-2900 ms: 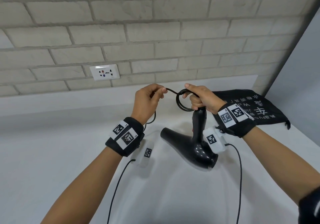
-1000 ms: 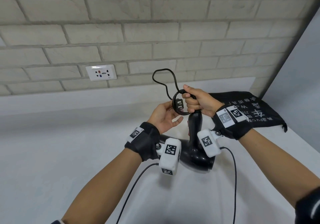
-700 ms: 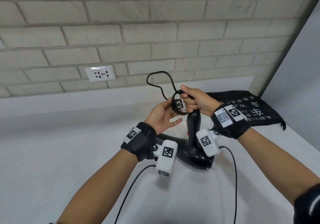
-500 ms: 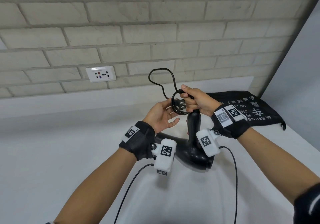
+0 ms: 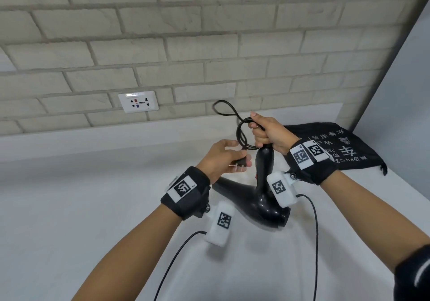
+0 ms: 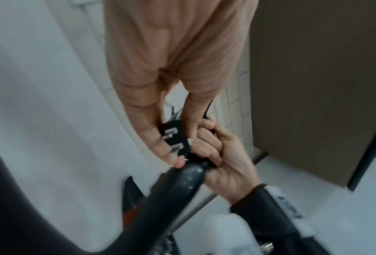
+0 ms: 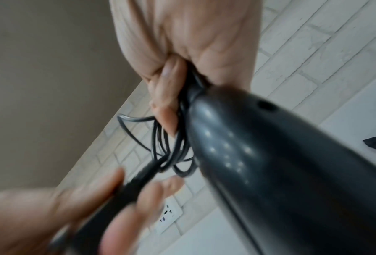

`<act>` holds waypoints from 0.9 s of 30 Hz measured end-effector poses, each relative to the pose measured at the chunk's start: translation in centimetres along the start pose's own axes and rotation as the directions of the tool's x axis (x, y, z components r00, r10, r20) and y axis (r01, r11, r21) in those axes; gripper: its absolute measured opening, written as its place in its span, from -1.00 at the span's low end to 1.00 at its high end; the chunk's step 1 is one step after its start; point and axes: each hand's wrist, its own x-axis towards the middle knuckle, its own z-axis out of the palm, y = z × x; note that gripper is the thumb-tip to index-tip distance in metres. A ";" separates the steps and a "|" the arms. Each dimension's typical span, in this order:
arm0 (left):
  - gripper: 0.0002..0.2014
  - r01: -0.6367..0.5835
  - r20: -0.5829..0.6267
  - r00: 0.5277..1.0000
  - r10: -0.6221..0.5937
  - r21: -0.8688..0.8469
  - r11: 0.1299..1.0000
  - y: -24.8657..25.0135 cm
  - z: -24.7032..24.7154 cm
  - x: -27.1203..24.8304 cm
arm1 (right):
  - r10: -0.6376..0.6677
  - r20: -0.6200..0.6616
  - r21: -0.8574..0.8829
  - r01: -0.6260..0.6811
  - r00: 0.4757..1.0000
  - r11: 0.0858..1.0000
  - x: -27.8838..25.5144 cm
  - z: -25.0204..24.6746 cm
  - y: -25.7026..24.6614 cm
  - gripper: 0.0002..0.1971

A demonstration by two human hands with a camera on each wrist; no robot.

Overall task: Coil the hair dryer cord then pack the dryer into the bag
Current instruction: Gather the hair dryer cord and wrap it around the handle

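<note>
The black hair dryer [image 5: 253,200] stands nozzle-down on the white counter with its handle [image 5: 265,161] pointing up. My right hand [image 5: 267,133] grips the top of the handle together with the coiled cord [image 5: 240,135]. A small loose loop [image 5: 223,108] of cord sticks up behind the coil. My left hand [image 5: 221,158] pinches the plug [image 5: 240,163] just below and to the left of the coil. In the left wrist view the thumb and fingers hold the plug [image 6: 174,138] next to the handle [image 6: 178,186]. The right wrist view shows the cord [image 7: 167,146] bunched under my fingers [image 7: 167,96].
The black drawstring bag [image 5: 344,149] with white print lies flat at the back right, against the corner. A wall socket [image 5: 138,101] sits on the brick wall to the left. Thin camera cables [image 5: 315,231] hang from both wrists over the counter [image 5: 69,207].
My left hand has taken the plug and drawn it down and left from the middle of the coil. The loose loop above has shrunk. The right hand has kept its grip.
</note>
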 end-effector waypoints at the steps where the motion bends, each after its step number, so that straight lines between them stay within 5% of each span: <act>1: -0.85 -0.044 -0.008 0.999 0.045 0.080 0.996 -0.4 -0.6 -0.3 | -0.003 -0.022 0.023 0.003 1.000 1.000 0.1 -0.4 0.1 -0.60; 3: -0.89 -0.106 -0.023 0.992 0.124 0.387 0.916 -1.9 -2.8 -0.8 | 0.002 -0.061 0.079 0.003 0.998 0.997 0.3 -1.4 0.5 -0.60; 4: -0.87 -0.081 -0.058 0.988 0.141 0.587 0.806 -2.9 -4.4 -0.7 | 0.007 -0.077 0.102 0.001 0.997 0.995 0.4 -2.0 0.6 -0.60; 6: -0.86 0.127 -0.200 0.974 0.102 0.864 0.487 -5.1 -7.8 -0.8 | 0.017 -0.095 0.129 -0.004 0.995 0.992 0.4 -2.8 0.9 -0.59; 8: -0.84 0.327 -0.345 0.937 0.056 0.922 0.208 -6.8 -11.0 -1.4 | 0.019 -0.089 0.140 -0.006 0.996 0.990 0.5 -3.0 1.0 -0.58; 10: -0.76 0.438 -0.444 0.896 0.024 0.890 0.130 -8.0 -13.5 -1.5 | 0.019 -0.061 0.132 -0.010 0.998 0.991 0.5 -2.7 0.9 -0.58; 13: -0.73 0.444 -0.445 0.896 0.004 0.895 0.053 -8.4 -14.9 -1.0 | 0.015 -0.014 0.103 -0.014 1.000 0.995 0.6 -1.7 0.6 -0.59; 16: -0.70 0.378 -0.381 0.924 0.010 0.919 0.110 -7.2 -13.2 -0.5 | 0.021 0.001 0.091 -0.021 1.000 0.996 0.7 -1.1 0.4 -0.59; 18: -0.71 0.245 -0.308 0.935 0.174 0.919 0.310 -5.5 -10.9 -0.3 | 0.029 0.007 0.079 -0.029 1.000 0.996 0.6 -1.0 0.3 -0.59; 21: -0.71 -0.075 -0.241 0.888 0.392 0.766 0.638 -2.3 -6.1 0.1 | 0.030 0.012 0.078 -0.031 0.999 0.996 0.5 -0.9 0.2 -0.59; 23: -0.68 -0.184 -0.205 0.905 0.372 0.599 0.779 -0.4 -2.7 0.5 | 0.028 0.014 0.073 -0.029 1.000 0.997 0.4 -0.8 0.2 -0.59; 27: -0.79 -0.166 -0.115 0.959 0.258 0.511 0.843 0.8 1.0 1.6 | 0.013 0.009 0.050 -0.014 1.000 0.999 0.1 -0.6 0.2 -0.59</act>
